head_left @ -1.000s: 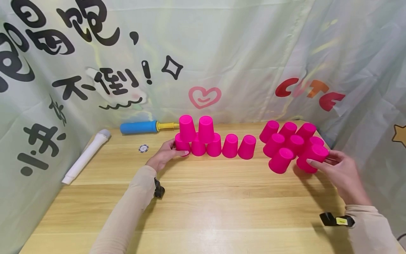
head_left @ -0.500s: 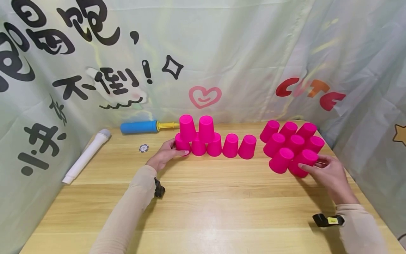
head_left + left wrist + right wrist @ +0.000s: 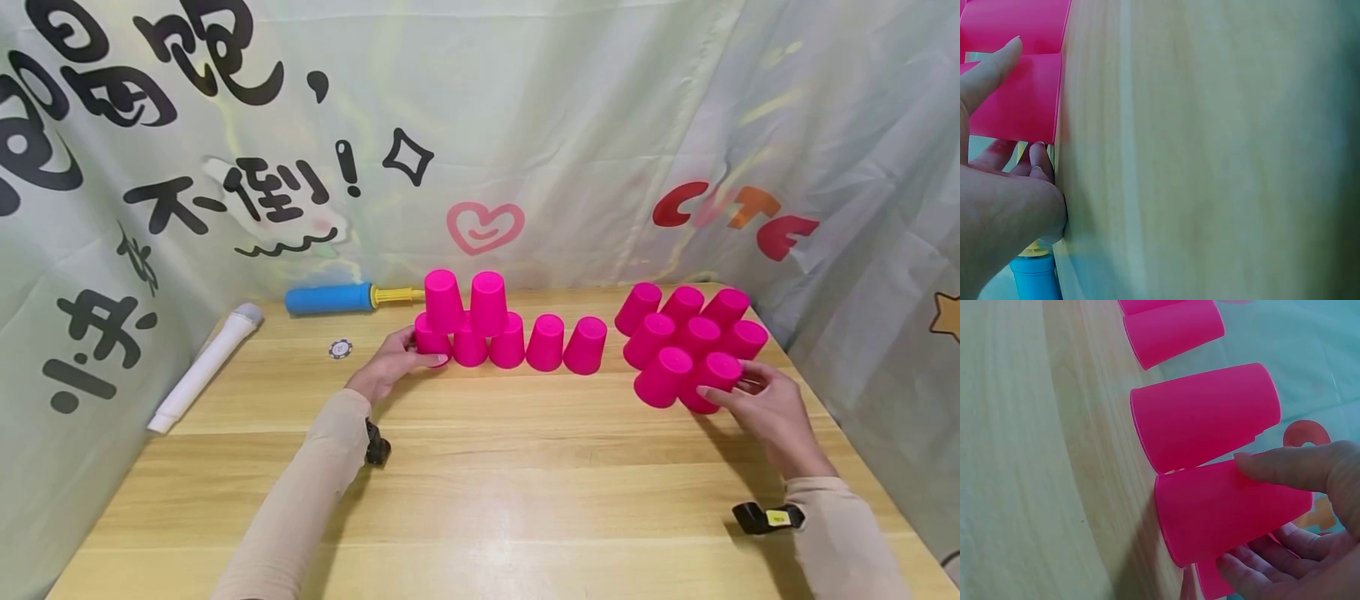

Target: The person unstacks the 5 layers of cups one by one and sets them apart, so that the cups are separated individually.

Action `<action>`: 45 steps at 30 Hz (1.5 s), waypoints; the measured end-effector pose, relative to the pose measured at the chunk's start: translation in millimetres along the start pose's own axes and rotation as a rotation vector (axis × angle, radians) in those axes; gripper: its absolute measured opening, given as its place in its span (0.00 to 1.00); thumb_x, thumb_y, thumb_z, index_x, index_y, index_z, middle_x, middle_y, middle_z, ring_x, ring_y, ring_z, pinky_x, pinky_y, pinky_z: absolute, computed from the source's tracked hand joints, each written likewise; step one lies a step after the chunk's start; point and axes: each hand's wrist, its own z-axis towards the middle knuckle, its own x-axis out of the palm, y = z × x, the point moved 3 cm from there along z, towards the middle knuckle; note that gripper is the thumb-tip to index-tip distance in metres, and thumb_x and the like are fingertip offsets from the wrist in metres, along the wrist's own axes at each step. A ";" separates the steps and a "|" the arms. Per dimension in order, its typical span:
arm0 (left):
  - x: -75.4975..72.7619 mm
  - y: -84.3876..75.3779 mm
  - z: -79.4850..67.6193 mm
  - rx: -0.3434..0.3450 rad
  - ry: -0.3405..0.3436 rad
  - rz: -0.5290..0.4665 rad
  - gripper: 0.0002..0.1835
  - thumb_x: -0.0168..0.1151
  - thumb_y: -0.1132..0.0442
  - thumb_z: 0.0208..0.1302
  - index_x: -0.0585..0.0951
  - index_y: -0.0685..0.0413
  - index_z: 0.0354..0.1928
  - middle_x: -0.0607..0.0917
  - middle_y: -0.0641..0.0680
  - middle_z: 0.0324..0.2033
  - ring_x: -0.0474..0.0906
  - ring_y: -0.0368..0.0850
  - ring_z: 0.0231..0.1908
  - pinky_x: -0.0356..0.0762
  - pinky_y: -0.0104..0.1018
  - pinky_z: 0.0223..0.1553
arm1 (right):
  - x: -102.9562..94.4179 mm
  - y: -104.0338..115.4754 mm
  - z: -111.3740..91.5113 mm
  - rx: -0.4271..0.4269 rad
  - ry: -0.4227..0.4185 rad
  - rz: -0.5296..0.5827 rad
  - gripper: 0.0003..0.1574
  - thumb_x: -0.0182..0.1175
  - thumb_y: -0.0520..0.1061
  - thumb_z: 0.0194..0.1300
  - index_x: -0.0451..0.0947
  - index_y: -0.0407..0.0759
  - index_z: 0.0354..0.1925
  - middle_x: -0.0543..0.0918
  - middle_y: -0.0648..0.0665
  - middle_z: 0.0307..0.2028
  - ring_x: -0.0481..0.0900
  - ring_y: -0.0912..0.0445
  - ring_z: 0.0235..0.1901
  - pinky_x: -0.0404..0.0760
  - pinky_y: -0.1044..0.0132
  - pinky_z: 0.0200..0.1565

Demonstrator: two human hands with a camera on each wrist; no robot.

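Overall, pink cups (image 3: 545, 343) stand on a counter (image 3: 495, 500).
At eight o'clock, the left grip (image 3: 386, 365) clasps an end cup (image 3: 431, 343); at four, the right grip (image 3: 772, 410) pinches a front cup (image 3: 712, 377).

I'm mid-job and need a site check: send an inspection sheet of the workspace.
Surface: light wood-grain tabletop.
Job's things: five inverted, tapered, pink plastic-looking cups in a row, two more on its left part; eight clustered at right.
Clutter: blue cylindrical pump with yellow end; white, grey-headed microphone-shaped object; round black-and-white chip.
Hands: left hand grips the row's leftmost cup; right hand grips the cluster's front-right cup.
Cables: nothing certain; dark curve, lower right, unclear.
Surroundings: pale printed fabric backdrop.
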 end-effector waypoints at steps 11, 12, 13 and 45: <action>-1.0 -0.1 1.1 0.001 0.001 0.000 0.40 0.76 0.62 0.59 0.69 0.48 0.73 0.74 0.55 0.67 0.68 0.55 0.66 0.63 0.53 0.71 | -13.3 38.8 -14.2 -0.104 -0.096 0.075 0.51 0.70 0.52 0.65 0.58 0.39 0.76 0.71 0.43 0.67 0.69 0.44 0.68 0.72 0.84 0.52; -0.7 -0.2 1.0 0.004 0.004 -0.003 0.40 0.76 0.62 0.59 0.69 0.49 0.73 0.73 0.55 0.67 0.68 0.56 0.66 0.62 0.53 0.71 | -14.2 43.2 -15.9 -0.129 -0.104 0.093 0.49 0.71 0.50 0.65 0.59 0.40 0.76 0.72 0.47 0.65 0.70 0.48 0.67 0.72 0.84 0.53; -0.4 -0.4 0.9 0.004 0.003 -0.005 0.40 0.76 0.62 0.59 0.69 0.49 0.73 0.74 0.55 0.67 0.68 0.56 0.66 0.62 0.53 0.71 | -15.0 48.0 -17.9 -0.144 -0.112 0.091 0.49 0.71 0.50 0.65 0.60 0.42 0.76 0.73 0.49 0.65 0.70 0.50 0.66 0.71 0.85 0.52; -1.8 0.9 1.3 -0.013 -0.017 0.011 0.40 0.76 0.60 0.59 0.70 0.44 0.73 0.73 0.52 0.67 0.67 0.55 0.66 0.63 0.54 0.70 | 118.2 164.8 -3.8 -0.401 0.266 0.127 0.49 0.76 0.47 0.57 0.66 0.35 0.70 0.72 0.35 0.67 0.69 0.39 0.68 0.70 0.45 0.66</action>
